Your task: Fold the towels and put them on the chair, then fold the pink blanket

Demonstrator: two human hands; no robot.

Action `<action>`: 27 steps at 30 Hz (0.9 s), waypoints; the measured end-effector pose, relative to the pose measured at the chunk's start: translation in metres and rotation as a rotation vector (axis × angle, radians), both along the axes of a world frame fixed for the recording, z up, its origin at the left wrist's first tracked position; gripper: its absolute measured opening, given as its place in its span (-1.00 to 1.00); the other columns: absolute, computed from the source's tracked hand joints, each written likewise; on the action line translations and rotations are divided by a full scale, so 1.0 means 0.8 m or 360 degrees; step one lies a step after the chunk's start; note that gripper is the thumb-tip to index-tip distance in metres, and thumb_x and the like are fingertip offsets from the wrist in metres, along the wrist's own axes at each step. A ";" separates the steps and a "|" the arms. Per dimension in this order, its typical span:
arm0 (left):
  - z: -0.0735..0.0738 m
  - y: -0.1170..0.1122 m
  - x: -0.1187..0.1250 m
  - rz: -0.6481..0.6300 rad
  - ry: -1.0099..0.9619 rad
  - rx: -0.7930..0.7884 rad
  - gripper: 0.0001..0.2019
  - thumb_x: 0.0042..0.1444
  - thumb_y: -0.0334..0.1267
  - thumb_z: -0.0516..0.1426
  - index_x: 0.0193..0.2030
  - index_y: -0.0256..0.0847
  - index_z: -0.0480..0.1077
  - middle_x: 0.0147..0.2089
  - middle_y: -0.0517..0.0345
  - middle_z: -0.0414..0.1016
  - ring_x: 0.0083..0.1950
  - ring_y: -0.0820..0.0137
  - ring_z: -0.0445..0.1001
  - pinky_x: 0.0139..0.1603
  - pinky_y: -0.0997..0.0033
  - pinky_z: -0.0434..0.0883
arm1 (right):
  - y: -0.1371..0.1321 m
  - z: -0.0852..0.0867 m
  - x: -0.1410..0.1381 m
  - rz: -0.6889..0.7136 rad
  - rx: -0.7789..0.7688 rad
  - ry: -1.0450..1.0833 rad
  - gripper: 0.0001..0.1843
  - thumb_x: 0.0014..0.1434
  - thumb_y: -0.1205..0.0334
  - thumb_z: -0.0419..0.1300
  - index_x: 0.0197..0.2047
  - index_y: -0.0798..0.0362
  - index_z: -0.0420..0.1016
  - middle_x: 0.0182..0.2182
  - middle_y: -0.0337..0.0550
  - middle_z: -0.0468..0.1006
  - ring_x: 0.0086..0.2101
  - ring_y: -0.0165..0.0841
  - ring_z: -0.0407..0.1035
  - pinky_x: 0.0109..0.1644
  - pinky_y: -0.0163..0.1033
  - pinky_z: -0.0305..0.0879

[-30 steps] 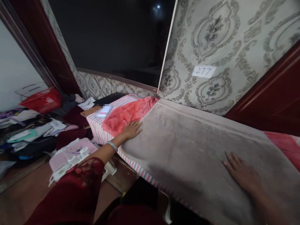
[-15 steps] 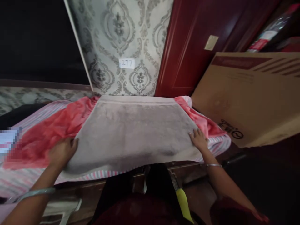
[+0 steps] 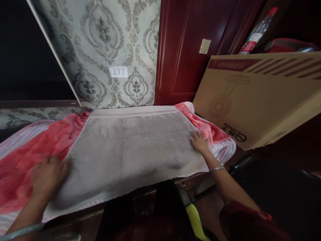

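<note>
A grey towel (image 3: 135, 140) with a pale banded far end lies spread out over red plush cloth (image 3: 60, 134) and striped fabric (image 3: 222, 150). My left hand (image 3: 48, 174), slightly blurred, rests at the towel's left edge with its fingers stretched over the red cloth and its thumb near the grey border. At the opposite edge, my right hand (image 3: 200, 142) lies flat on the towel, fingers apart. Both hands hold nothing. Shallow creases cross the grey surface, and its near edge droops toward my lap.
A large cardboard box (image 3: 250, 97) leans at the right, with a plastic bottle (image 3: 258, 31) behind it. Patterned wall (image 3: 105, 43) and a dark red door panel (image 3: 183, 43) stand at the back. A dark screen (image 3: 32, 60) is at the left.
The view has swung right, so the scene sits farther left. My left hand has come nearer along the towel's left edge; my right hand stays at the right edge.
</note>
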State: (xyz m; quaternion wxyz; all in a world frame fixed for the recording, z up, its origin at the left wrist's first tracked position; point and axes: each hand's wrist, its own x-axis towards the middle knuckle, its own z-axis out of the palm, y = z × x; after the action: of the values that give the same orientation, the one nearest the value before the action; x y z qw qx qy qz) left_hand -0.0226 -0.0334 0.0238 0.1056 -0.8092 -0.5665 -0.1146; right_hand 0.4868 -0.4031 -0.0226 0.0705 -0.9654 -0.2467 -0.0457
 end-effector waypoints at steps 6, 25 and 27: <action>-0.012 -0.006 0.066 -0.0403 0.0227 -0.0285 -0.37 0.30 -0.04 -0.21 0.44 -0.18 0.20 0.55 0.03 0.07 0.55 0.13 0.03 0.45 -0.04 0.10 | 0.037 -0.006 -0.011 0.0207 -0.0214 0.0119 -0.33 0.48 -0.09 -0.24 0.54 -0.03 -0.04 0.50 0.02 -0.08 0.44 -0.02 -0.18 0.41 0.34 -0.19; -0.004 0.015 0.190 -0.0436 0.0114 -0.0241 -0.35 0.36 0.00 -0.20 0.52 -0.18 0.06 0.59 -0.11 -0.09 0.58 -0.05 -0.13 0.45 -0.31 -0.06 | 0.101 0.008 0.094 0.0254 -0.0059 -0.0071 -0.34 0.49 -0.04 -0.28 0.55 -0.02 -0.05 0.51 0.03 -0.11 0.45 -0.03 -0.22 0.41 0.28 -0.11; -0.019 0.023 0.198 -0.0365 0.0144 -0.0280 -0.36 0.37 0.01 -0.21 0.51 -0.14 0.08 0.57 -0.09 -0.02 0.56 -0.09 -0.08 0.42 -0.32 0.00 | 0.102 -0.008 0.100 0.0243 -0.0079 0.0031 -0.35 0.49 -0.06 -0.27 0.55 -0.06 -0.06 0.51 -0.02 -0.09 0.44 -0.09 -0.17 0.42 0.23 -0.10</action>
State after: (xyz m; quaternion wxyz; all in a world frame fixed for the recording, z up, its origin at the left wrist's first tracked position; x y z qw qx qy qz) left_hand 0.1356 -0.0151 0.0090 0.0457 -0.8790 -0.4729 -0.0392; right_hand 0.5671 -0.3215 -0.0290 0.0522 -0.9456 -0.3200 -0.0247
